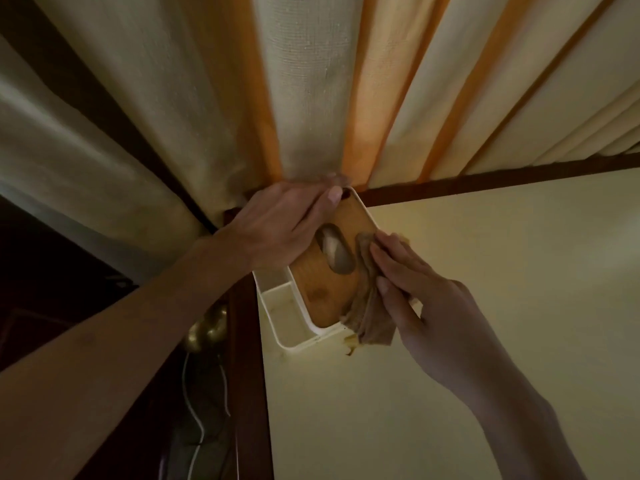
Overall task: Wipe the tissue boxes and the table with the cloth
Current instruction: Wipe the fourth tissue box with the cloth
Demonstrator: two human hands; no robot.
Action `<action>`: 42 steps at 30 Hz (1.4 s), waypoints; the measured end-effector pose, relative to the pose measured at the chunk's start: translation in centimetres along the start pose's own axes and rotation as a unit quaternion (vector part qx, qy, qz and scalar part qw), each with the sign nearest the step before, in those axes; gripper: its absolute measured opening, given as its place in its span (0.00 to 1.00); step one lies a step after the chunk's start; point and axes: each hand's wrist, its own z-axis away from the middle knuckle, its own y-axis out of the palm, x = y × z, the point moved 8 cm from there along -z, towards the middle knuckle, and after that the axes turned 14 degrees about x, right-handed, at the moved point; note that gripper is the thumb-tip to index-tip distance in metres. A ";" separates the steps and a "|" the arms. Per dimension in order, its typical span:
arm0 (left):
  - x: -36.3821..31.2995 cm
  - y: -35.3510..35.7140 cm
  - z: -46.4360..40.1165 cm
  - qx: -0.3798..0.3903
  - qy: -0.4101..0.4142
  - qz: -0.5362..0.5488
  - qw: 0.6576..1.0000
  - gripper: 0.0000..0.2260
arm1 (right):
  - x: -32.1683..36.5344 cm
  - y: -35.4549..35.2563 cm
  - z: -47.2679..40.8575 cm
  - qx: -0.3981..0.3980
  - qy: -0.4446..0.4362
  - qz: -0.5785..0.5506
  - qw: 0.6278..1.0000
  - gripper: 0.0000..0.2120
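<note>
Now the box [313, 268] sits at the table's [485, 271] far-left corner, long axis running away. Left hand [277, 223] grips its far end — right hand [415, 289] presses cloth [367, 306] flat on its right edge.

Left hand [277, 223] reaches forward, fingers curled; right hand [419, 292] presses with flat fingers.

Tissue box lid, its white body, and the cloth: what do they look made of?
Lid: looks like wood or bamboo, smooth matte, with faint grain and a darker knot-like spot. White body: probably plastic, given its thin rounded walls and slight sheen. Cloth: thin soft fabric, brownish, hanging in limp folds under the right hand.
</note>
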 end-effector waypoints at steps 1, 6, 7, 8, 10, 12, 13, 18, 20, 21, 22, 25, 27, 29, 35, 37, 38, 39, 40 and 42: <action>-0.1 0.0 -0.3 0.013 0.005 -0.017 1.000 0.24 | 0.0 0.0 0.0 0.008 -0.001 -0.001 1.000 0.20; -1.1 -1.1 -0.4 -0.042 0.030 -0.094 0.994 0.21 | -0.3 -0.5 0.0 0.029 0.000 -0.006 1.000 0.21; -1.5 -1.6 -0.1 -0.071 0.019 -0.125 0.989 0.20 | -0.3 -0.6 0.1 0.022 0.002 -0.006 1.000 0.21; -1.7 -2.1 0.3 -0.100 0.002 -0.143 0.985 0.19 | -0.3 -0.6 0.2 0.010 0.005 -0.010 1.000 0.21; -2.1 -2.4 1.2 -0.143 -0.057 -0.120 0.981 0.17 | 0.0 -0.4 0.4 -0.027 0.008 -0.012 1.000 0.19; -2.0 -1.2 1.6 -0.148 -0.108 -0.019 0.983 0.16 | 0.6 0.2 1.0 -0.075 0.002 0.011 0.997 0.17; -2.0 -0.3 1.6 -0.145 -0.117 0.024 0.982 0.17 | 0.9 0.6 1.3 -0.093 -0.003 0.024 0.995 0.18; -1.9 1.0 0.8 -0.154 -0.100 0.081 0.980 0.23 | 2.1 2.6 3.2 -0.105 0.002 0.075 0.992 0.22; -2.2 1.0 0.6 -0.146 -0.087 0.079 0.982 0.21 | 2.3 3.0 3.5 -0.095 0.002 0.098 0.991 0.23; -2.3 1.1 0.6 -0.144 -0.077 0.068 0.984 0.22 | 2.5 3.0 3.5 -0.087 0.003 0.117 0.989 0.23; -2.3 1.2 0.5 -0.140 -0.067 0.061 0.986 0.22 | 2.7 2.9 3.4 -0.079 0.005 0.143 0.987 0.23; -2.0 1.7 0.4 -0.119 -0.070 0.041 0.990 0.26 | 3.5 2.9 3.5 -0.068 0.022 0.191 0.979 0.26; -2.1 1.9 0.5 -0.119 -0.071 0.034 0.990 0.27 | 4.1 3.4 4.0 -0.083 0.030 0.185 0.979 0.27; -2.1 1.8 0.6 -0.131 -0.072 0.041 0.988 0.27 | 4.6 4.2 4.5 -0.096 0.037 0.183 0.978 0.29; -1.9 1.7 0.2 -0.136 -0.083 0.045 0.986 0.26 | 3.6 3.6 2.2 -0.058 0.061 0.152 0.985 0.28; -2.3 1.7 0.4 -0.131 -0.075 0.006 0.989 0.23 | 2.9 3.1 0.3 -0.020 0.064 0.139 0.988 0.28; -2.4 1.8 0.5 -0.130 -0.069 -0.015 0.989 0.21 | 2.5 2.8 -0.8 -0.001 0.069 0.133 0.989 0.28; -2.4 1.7 0.5 -0.128 -0.068 -0.021 0.989 0.20 | 2.0 2.5 -1.9 0.014 0.072 0.128 0.989 0.28; -2.4 1.5 0.6 -0.127 -0.071 -0.012 0.989 0.21 | 1.7 2.1 -2.9 0.021 0.073 0.124 0.989 0.28; -2.4 1.3 0.6 -0.129 -0.068 0.000 0.989 0.22 | 1.1 1.5 -4.4 0.024 0.072 0.116 0.990 0.29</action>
